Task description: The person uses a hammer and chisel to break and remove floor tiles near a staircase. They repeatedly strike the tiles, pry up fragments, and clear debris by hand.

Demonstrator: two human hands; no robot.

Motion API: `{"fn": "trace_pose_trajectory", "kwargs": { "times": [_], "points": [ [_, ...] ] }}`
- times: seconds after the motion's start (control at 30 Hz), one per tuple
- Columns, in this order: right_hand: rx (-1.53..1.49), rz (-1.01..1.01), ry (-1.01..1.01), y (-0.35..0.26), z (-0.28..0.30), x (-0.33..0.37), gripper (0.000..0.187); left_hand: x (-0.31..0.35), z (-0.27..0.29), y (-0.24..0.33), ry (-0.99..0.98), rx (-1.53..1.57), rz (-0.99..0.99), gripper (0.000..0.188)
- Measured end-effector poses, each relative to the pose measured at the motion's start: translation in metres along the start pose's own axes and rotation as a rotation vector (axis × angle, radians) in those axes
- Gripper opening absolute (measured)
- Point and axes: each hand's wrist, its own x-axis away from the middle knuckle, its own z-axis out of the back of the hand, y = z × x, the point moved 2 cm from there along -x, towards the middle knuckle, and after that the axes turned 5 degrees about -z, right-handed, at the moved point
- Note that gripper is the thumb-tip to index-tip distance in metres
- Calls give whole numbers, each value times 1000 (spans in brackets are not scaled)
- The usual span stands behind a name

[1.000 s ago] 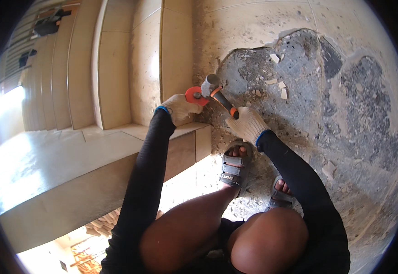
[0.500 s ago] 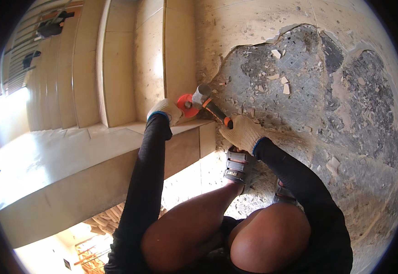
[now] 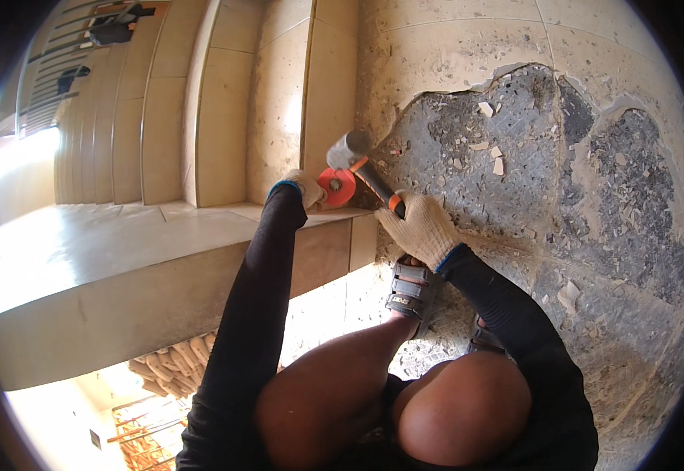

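My left hand (image 3: 304,188), in a cream knitted glove with a blue cuff, closes around a chisel with a round red hand guard (image 3: 337,187). The guard's face and grey centre show, while the glove and guard hide most of the chisel. In my right hand (image 3: 420,228), gloved the same way, is a club hammer (image 3: 375,182) with a black and orange handle. Its grey metal head sits just above the guard in the picture, overlapping the guard's upper edge. Whether hammer and chisel touch, I cannot tell. Both hands are beside the lowest beige step.
Beige tiled stairs (image 3: 228,118) rise to the left, with a tiled ledge (image 3: 161,306) below them. On the right, broken-up grey floor (image 3: 515,149) carries loose tile chips (image 3: 499,165). My sandalled foot (image 3: 409,286) is close beneath my right hand.
The view has shifted, so the stairs and floor appear farther right. The hammer head has lifted relative to the guard, and the red guard's face now shows more fully. Both grips persist.
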Motion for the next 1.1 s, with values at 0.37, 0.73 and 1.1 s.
{"fn": "trace_pose_trajectory", "kwargs": {
  "times": [0.37,0.73,1.1],
  "points": [
    [317,-47,-51,-11,-9,-8,40,-5,-10,-7,106,269,50,15],
    [156,-136,-60,-10,10,5,45,-10,-6,1,92,-55,-65,24],
    [-13,-306,-82,18,32,19,54,3,5,12,152,-184,-22,39]
  ]
}}
